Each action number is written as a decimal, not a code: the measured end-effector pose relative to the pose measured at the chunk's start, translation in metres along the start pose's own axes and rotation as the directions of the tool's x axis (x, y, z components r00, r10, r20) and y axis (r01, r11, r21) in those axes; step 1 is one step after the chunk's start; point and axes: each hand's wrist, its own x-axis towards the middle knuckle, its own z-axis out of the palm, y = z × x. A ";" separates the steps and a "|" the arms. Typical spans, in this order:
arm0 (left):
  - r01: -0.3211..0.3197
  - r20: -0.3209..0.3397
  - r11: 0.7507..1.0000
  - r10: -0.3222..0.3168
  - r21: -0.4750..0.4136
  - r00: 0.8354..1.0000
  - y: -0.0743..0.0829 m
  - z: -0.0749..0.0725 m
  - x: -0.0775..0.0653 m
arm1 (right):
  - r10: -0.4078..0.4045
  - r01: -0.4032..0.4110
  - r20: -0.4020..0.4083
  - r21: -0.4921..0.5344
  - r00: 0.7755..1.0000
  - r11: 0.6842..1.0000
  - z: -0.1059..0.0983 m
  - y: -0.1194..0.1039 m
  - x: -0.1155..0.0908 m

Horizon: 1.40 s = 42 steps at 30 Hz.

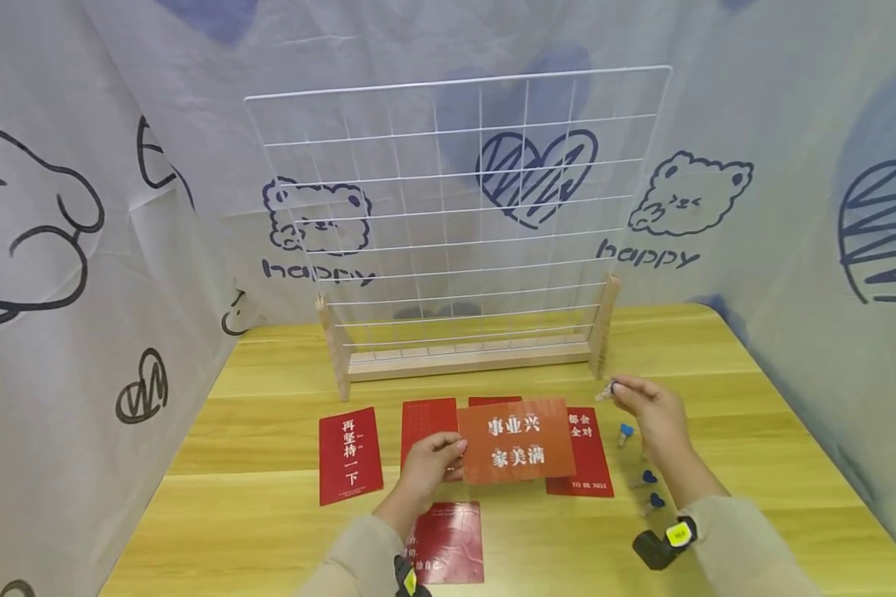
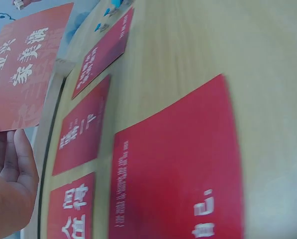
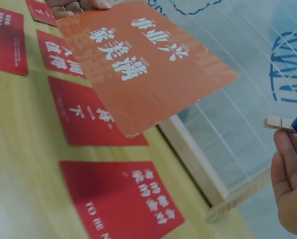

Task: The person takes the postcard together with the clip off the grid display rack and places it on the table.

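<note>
My left hand (image 1: pixel 427 468) pinches the left edge of an orange card (image 1: pixel 518 439) with white characters, lifted above the table. In the left wrist view the card (image 2: pixel 26 64) rises from the fingertips. My right hand (image 1: pixel 655 414) pinches a small wooden clothespin (image 1: pixel 606 390) by its dark blue heart end. The right wrist view shows this clothespin (image 3: pixel 277 122) apart from the card. Beneath the orange card lie several red cards, such as one (image 1: pixel 584 464) at its right, partly covered. A white wire grid (image 1: pixel 455 215) in a wooden stand (image 1: pixel 470 356) stands behind both hands.
Another red card (image 1: pixel 349 456) lies at the left, and one (image 1: pixel 451 543) near the left forearm. Loose clothespins with blue hearts (image 1: pixel 650 477) lie beside the right wrist, one lighter blue (image 1: pixel 625 431). Printed curtain (image 1: pixel 791 166) surrounds the wooden table (image 1: pixel 254 464).
</note>
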 end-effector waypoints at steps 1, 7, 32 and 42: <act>0.005 0.002 1.000 -0.005 -0.002 1.000 -0.002 0.001 -0.002 | 0.013 -0.013 0.006 0.001 1.000 1.000 0.003 -0.012 -0.011; 0.044 0.015 0.999 -0.044 -0.017 0.999 -0.014 0.008 -0.010 | 0.007 -0.012 0.075 0.075 0.997 0.997 -0.007 -0.010 -0.033; 0.152 0.066 0.988 -0.150 -0.025 0.986 -0.045 0.031 -0.030 | 0.279 -0.279 -0.044 0.015 0.959 0.960 -0.056 0.004 -0.093; 0.183 0.102 0.983 -0.183 0.009 0.978 -0.055 0.038 -0.035 | 0.392 -0.392 -0.091 0.016 0.916 0.920 -0.062 -0.003 -0.107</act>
